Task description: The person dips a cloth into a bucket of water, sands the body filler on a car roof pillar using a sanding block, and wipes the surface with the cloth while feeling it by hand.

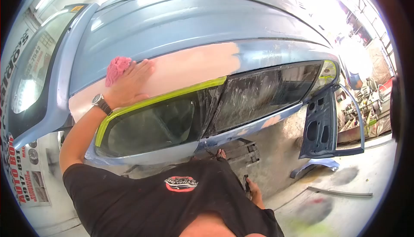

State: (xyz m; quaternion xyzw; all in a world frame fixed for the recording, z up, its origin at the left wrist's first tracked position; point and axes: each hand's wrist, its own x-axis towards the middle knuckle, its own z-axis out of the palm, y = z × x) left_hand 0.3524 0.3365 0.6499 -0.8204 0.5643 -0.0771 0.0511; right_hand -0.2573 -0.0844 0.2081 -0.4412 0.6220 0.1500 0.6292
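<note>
My left hand, with a watch on its wrist, lies flat with fingers outstretched on the pinkish filler-coated strip along the car's roof edge. Against the far side of that hand sits a crumpled pink cloth; whether part of it is under the palm is hidden. Low by my right side, my right hand is closed around a dark, slim object, whose kind I cannot make out. Yellow-green masking tape borders the window below the strip.
The blue car roof spans the view. A removed dark door stands at the right, with a blue panel piece and a metal strip on the floor. A dark metal stand is near my foot.
</note>
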